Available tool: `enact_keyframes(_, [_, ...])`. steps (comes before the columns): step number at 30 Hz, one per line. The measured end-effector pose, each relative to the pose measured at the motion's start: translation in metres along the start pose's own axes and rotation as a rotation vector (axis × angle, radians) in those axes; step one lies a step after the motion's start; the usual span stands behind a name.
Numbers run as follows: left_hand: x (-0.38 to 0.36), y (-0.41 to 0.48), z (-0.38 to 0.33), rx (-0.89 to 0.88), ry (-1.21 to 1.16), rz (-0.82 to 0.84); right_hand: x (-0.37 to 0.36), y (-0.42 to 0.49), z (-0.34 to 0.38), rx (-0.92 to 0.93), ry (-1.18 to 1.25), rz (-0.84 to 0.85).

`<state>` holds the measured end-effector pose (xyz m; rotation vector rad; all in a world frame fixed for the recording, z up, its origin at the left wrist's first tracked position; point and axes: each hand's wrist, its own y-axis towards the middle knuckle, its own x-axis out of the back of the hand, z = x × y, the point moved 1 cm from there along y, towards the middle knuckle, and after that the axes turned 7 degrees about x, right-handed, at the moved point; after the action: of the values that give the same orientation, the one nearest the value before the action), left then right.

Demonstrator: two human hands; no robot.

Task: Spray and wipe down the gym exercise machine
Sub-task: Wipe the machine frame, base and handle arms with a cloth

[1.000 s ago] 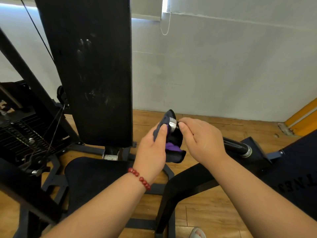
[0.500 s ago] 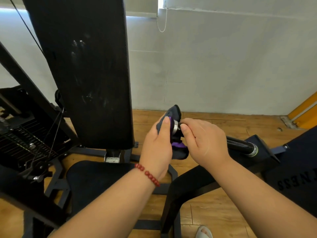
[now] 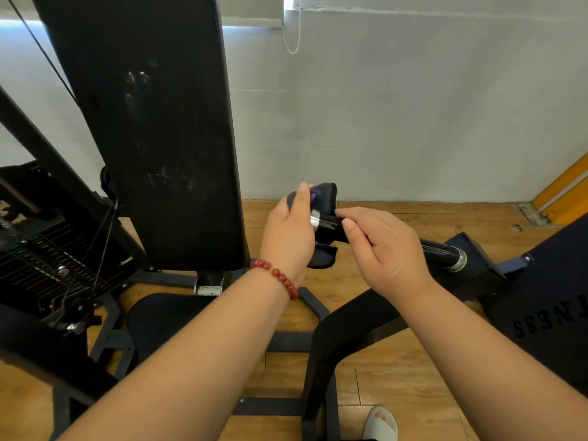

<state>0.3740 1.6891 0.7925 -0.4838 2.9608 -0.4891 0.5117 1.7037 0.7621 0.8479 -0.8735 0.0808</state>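
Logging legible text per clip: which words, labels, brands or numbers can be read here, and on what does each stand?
"NESS": pale letters, upside down, on the dark padded panel at right; the word's start runs out of frame.
Faint marks on the black weight stack at left: too small to read.
No text on the dark cloth with purple lining in the left hand or the black handle bar in the right hand.

Upright back pad [image 3: 152, 138] stands left of centre, w/ seat pad [image 3: 165, 316] below and in front. Weight stack [image 3: 47, 259] sits far left. Handle bar [image 3: 439, 251] runs in from the right. Cloth [image 3: 321, 192] covers its end, L hand [image 3: 288, 237] around the cloth, R hand [image 3: 381, 249] gripping the bar just right of it. Foot [image 3: 380, 423] on floor [image 3: 413, 393], bottom edge.
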Motion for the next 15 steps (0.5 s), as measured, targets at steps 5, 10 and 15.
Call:
enact_keyframes(5, [0.009,-0.027,0.006,-0.275,0.220,0.066,0.013,-0.007,0.001,-0.103,0.151,-0.013])
enact_keyframes(10, [0.020,-0.030,-0.013,-0.287,0.074,0.035,0.024,0.012,0.019,-0.317,0.582,0.100])
enact_keyframes(15, [0.006,-0.033,-0.029,-0.158,-0.006,0.150,0.022,0.040,0.040,-0.464,0.929,0.115])
